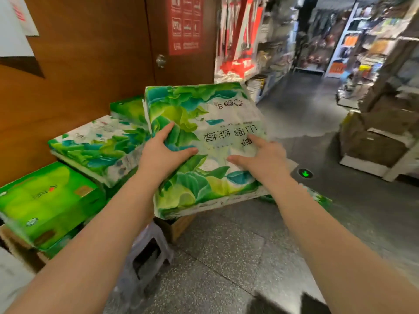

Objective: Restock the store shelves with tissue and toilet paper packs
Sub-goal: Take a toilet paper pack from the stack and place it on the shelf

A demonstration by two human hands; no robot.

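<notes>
Room: a shop aisle, blurred, running off to the upper right with stocked shelves [353, 41] on both sides.
Wall: brown wood panels on the left, and a door [181, 64] with a round knob and a red sign [184, 24] on it.
Floor: grey speckled stone [226, 257], with a small green arrow light [305, 173] set in it near the right arm.
Stack: green packs piled against the wall at left, a leaf-print pack [95, 148] lying flat, a plain green pack [47, 202] nearer, on cardboard.
Stool: a pale plastic stool [147, 252] just beside the stack, low centre.
Pack: the big leaf-print tissue pack [204, 143] is tilted, centre frame, its print upside down to us.
Left hand: left hand [163, 155] lies flat on the pack's face, fingers spread and straight.
Right hand: right hand [263, 157] presses the same face, fingers extended, not curled round anything.
</notes>
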